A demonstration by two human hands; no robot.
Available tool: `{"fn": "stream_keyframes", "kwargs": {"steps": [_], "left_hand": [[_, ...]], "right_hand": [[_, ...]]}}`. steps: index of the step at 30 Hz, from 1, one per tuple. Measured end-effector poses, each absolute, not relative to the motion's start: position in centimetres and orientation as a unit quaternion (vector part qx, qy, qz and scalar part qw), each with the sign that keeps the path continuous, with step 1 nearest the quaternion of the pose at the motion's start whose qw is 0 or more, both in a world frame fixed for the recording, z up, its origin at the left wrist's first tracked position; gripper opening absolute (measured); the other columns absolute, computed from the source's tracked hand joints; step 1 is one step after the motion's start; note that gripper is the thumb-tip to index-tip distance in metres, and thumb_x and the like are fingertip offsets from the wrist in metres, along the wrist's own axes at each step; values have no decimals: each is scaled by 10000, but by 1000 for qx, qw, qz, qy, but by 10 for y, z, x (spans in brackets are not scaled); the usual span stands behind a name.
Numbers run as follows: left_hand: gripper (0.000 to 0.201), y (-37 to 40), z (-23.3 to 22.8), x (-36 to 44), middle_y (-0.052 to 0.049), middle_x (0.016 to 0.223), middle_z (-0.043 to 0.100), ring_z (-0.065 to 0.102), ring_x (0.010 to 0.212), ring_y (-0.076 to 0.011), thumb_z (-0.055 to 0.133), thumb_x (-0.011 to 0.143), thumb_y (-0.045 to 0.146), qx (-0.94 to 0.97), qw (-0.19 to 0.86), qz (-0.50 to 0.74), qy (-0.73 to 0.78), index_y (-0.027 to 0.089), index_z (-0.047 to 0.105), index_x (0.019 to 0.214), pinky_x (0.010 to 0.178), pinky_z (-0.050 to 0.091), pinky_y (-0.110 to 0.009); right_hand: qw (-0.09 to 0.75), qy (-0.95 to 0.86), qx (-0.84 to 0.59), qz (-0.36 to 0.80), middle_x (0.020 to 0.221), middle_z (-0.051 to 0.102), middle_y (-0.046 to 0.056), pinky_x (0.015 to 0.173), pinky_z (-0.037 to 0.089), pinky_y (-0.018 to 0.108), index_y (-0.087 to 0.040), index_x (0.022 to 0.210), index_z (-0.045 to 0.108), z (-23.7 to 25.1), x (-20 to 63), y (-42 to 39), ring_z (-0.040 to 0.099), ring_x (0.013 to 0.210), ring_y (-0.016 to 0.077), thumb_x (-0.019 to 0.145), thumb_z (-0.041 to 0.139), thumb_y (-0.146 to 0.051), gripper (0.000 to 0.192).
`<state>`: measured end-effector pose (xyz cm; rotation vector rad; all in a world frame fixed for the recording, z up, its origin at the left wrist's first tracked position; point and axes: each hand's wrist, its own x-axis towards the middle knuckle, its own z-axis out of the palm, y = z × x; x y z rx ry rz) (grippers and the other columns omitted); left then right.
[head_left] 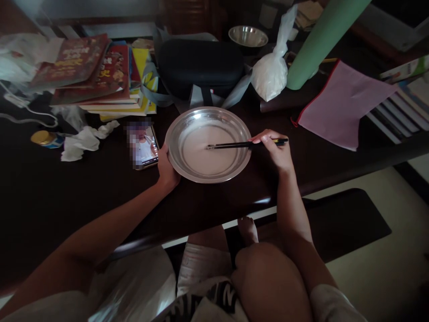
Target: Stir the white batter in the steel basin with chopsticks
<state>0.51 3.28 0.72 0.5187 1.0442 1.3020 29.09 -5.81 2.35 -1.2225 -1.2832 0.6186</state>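
Observation:
A shiny metal bowl (175,163) stands on the dark table, with a smooth, pale, milky mixture (201,163) in it. My left hand (166,169) grips the bowl's left rim; its fingers are partly hidden behind the bowl. Black chopsticks (234,144) are held in my right hand (276,150), which is closed around their upper part at the bowl's right side. The chopsticks lie nearly level across the bowl, and their tips touch the mixture near its middle. Left of the bowl, close to my left hand, lies a lit phone (144,144).
Stacked books (100,76) and crumpled tissue (83,141) lie to the left, near a small yellow-lidded jar (47,139). Behind the bowl are a black case (201,65), a tied bag of white powder (270,78) and a green cylinder (321,44). A pink pouch (342,105) lies right.

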Motion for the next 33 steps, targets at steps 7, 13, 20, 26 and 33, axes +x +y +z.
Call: {"fn": "stream_keyframes", "kwargs": {"steps": [7,13,20,26,33], "left_hand": [[309,34,0,3,-46,725,730,770,1058,-314,655,924,443,247,636,564,465,249,593,691,874,682,-383],[313,34,-1,3,-44,740,740,771,1070,-301,664,917,463,257,627,569,467,250,608,693,894,680,-366],[303,33,0,2,-47,770,760,760,1098,-309,668,916,468,263,635,563,459,245,620,717,948,667,-400],[354,30,13,8,-52,711,740,770,1025,-271,536,994,358,232,639,563,470,239,636,675,942,659,-382],[413,28,17,8,-53,661,704,771,942,-263,525,1011,301,218,643,567,467,251,614,611,904,653,-361]], "right_hand": [[586,-554,-518,286,774,809,-4,847,657,396,-292,748,814,23,291,-58,807,798,203,893,752,-664,404],[619,-522,-527,260,734,790,-10,838,651,406,-282,712,779,22,291,-59,802,770,203,939,710,-641,431],[590,-549,-533,259,813,821,1,881,644,402,-285,772,806,24,291,-59,812,867,209,907,731,-673,417],[586,-550,-522,285,765,799,-5,856,649,406,-290,739,798,23,291,-59,801,791,202,921,722,-659,418],[607,-523,-542,255,746,785,-4,859,655,428,-288,712,771,23,292,-59,805,792,213,930,697,-679,453]]}}
